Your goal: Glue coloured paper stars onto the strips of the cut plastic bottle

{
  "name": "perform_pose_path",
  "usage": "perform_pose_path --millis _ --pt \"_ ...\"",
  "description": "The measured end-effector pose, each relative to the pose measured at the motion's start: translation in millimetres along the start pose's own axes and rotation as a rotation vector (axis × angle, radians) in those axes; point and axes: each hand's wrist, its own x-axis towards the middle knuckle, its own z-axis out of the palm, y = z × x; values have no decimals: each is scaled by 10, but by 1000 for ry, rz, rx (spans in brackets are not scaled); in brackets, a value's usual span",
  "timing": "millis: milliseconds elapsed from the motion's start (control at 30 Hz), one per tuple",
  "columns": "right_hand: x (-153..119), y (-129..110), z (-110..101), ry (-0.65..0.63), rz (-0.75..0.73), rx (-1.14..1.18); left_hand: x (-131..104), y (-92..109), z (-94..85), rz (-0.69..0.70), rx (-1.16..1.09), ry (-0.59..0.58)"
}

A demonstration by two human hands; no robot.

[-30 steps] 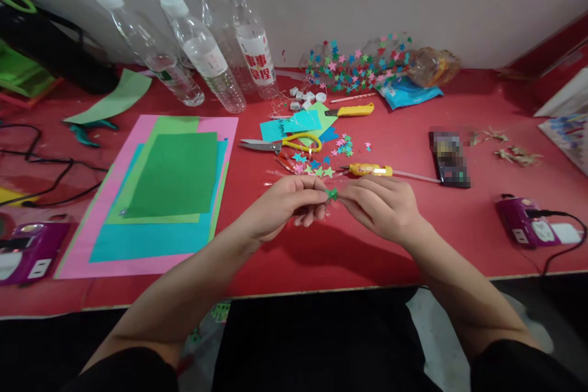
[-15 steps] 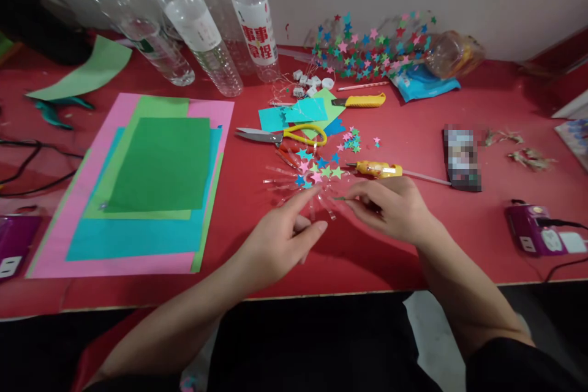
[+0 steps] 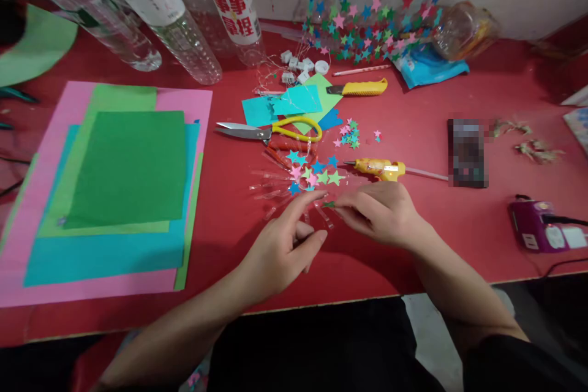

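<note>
Between the thumb and fingertips of my right hand [image 3: 377, 215] is a small dark green paper star [image 3: 329, 204]. It is held over the near side of a spread of clear plastic strips [image 3: 264, 187]. My left hand [image 3: 283, 239] is at the strips' near edge, index finger and thumb stretched apart, and I see nothing held in it. Pink, blue and green stars [image 3: 323, 177] lie around the middle of the strips. A yellow hot glue gun [image 3: 377, 168] lies just beyond my right hand, a clear glue stick in its back end.
Scissors [image 3: 248, 130], a yellow utility knife [image 3: 362, 87] and loose small stars [image 3: 350, 133] lie behind. Coloured sheets [image 3: 133, 165] are stacked at left. Plastic bottles [image 3: 229, 6] stand at the back left. A phone [image 3: 467, 153] and a purple power adapter [image 3: 535, 226] are at right.
My right hand has moved slightly left and down with the green star, closer to my left index finger. The camera view has shifted, and the left hand keeps its pose.
</note>
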Motion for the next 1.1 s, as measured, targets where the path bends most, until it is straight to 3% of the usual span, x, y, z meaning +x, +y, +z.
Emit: perform_pose_path --millis 333,600,1100 --pt "11 1 -7 -30 -2 27 -4 -16 -8 13 162 5" --pt "17 6 16 -48 15 50 -3 -65 -1 129 203 7" --pt "16 -7 33 -49 28 7 -20 -84 19 170 241 57"
